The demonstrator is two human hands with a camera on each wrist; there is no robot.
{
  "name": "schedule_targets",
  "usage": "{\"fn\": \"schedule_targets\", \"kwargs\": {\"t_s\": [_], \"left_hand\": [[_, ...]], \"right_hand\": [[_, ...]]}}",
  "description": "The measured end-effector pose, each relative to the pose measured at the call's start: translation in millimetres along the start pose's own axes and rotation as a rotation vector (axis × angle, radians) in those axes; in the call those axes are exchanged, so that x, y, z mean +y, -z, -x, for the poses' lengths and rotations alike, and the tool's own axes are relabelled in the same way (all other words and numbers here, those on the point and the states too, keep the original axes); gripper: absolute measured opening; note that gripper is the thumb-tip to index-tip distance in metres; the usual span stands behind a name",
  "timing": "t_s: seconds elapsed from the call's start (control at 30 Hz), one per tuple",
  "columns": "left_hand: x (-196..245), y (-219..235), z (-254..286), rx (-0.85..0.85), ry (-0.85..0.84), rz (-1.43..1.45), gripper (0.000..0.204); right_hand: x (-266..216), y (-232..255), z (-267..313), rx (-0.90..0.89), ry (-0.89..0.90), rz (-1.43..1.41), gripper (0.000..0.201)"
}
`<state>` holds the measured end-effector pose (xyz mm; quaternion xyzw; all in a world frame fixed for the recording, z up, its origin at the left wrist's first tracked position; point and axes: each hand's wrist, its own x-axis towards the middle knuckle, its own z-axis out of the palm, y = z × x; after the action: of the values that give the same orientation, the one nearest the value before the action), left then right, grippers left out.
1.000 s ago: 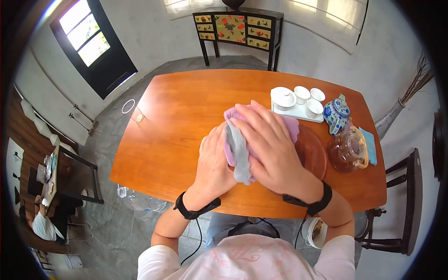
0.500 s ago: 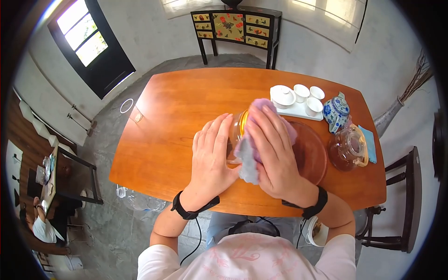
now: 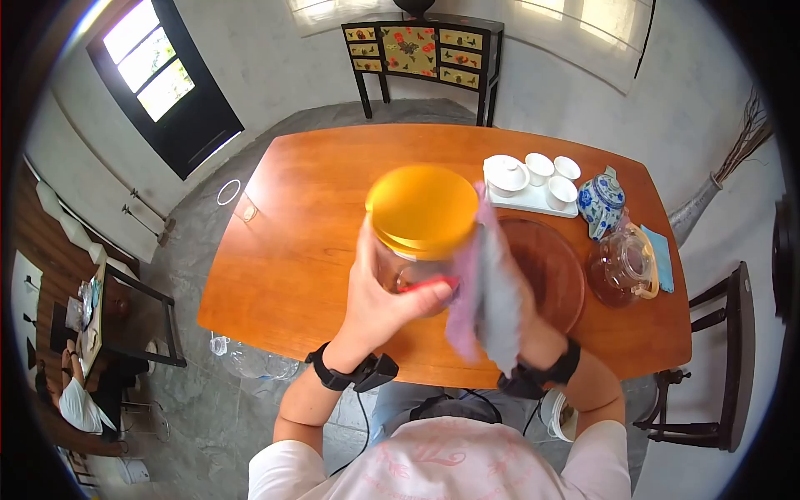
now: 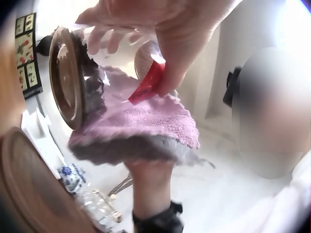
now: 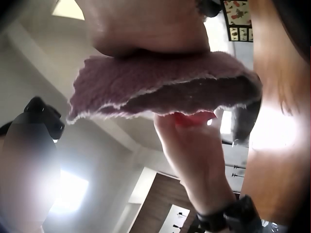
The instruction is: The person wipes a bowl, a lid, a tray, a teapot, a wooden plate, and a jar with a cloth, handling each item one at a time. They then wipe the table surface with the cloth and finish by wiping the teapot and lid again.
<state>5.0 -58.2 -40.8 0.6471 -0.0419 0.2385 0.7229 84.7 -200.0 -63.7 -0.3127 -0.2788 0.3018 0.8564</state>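
A clear jar with a yellow lid (image 3: 423, 208) is tilted above the table, its lid toward the head camera. The left hand (image 3: 375, 300) grips the jar from the left, thumb across its side near a red label (image 4: 148, 82). Against the jar's right side the right hand (image 3: 533, 321) presses a pink and grey cloth (image 3: 498, 300), blurred in the head view. In the right wrist view the cloth (image 5: 146, 87) hangs under the palm; most right fingers are hidden by cloth and jar.
A round brown tray (image 3: 554, 275) lies right of the hands. Beyond it are white cups on a white tray (image 3: 533, 200), a blue-and-white teapot (image 3: 602, 200), a glass teapot (image 3: 621, 267) and a blue cloth (image 3: 657, 258). A small glass (image 3: 249, 212) stands far left.
The jar has turned so its yellow lid shows fully. The left hand has shifted to its side, and the right hand with the cloth has moved right and toward the body.
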Motion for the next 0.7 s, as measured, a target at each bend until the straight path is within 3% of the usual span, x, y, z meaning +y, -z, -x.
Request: {"fn": "schedule_targets", "kwargs": {"t_s": [0.07,0.1,0.13,0.23,0.33,0.47,0.57,0.6,0.67,0.7], "left_hand": [[-4,2,-2,0.004,-0.031,0.014,0.088],[-10,1,-1,0.031,-0.037,-0.035,0.086],[-13,-1,-1,0.056,-0.043,-0.084,0.083],[-8,-3,1,-0.027,0.013,0.101,0.084],[-10,2,1,-0.100,0.062,0.218,0.087],[-24,13,0,-0.026,0.046,0.089,0.091],[-20,4,-2,0.097,0.038,-0.007,0.096],[-13,-2,-2,0.154,0.022,-0.051,0.098],[-6,-7,-3,0.135,0.059,-0.058,0.102],[-7,-7,-5,0.089,-0.019,-0.042,0.104]], "right_hand": [[7,-14,4,-0.075,0.378,0.970,0.076],[6,-17,1,-0.064,0.522,1.119,0.067],[0,-19,-3,-0.057,0.523,1.119,0.067],[-17,-22,-22,-0.061,0.502,0.940,0.060],[-28,-11,-35,-0.121,-0.008,0.238,0.048],[-10,-14,-20,0.039,-0.159,-0.067,0.048],[10,-10,0,0.070,0.235,0.683,0.055],[11,-12,-1,0.072,0.234,0.681,0.055],[9,-16,-4,0.062,0.660,1.251,0.064],[4,-15,-9,-0.002,0.708,1.338,0.071]]}}
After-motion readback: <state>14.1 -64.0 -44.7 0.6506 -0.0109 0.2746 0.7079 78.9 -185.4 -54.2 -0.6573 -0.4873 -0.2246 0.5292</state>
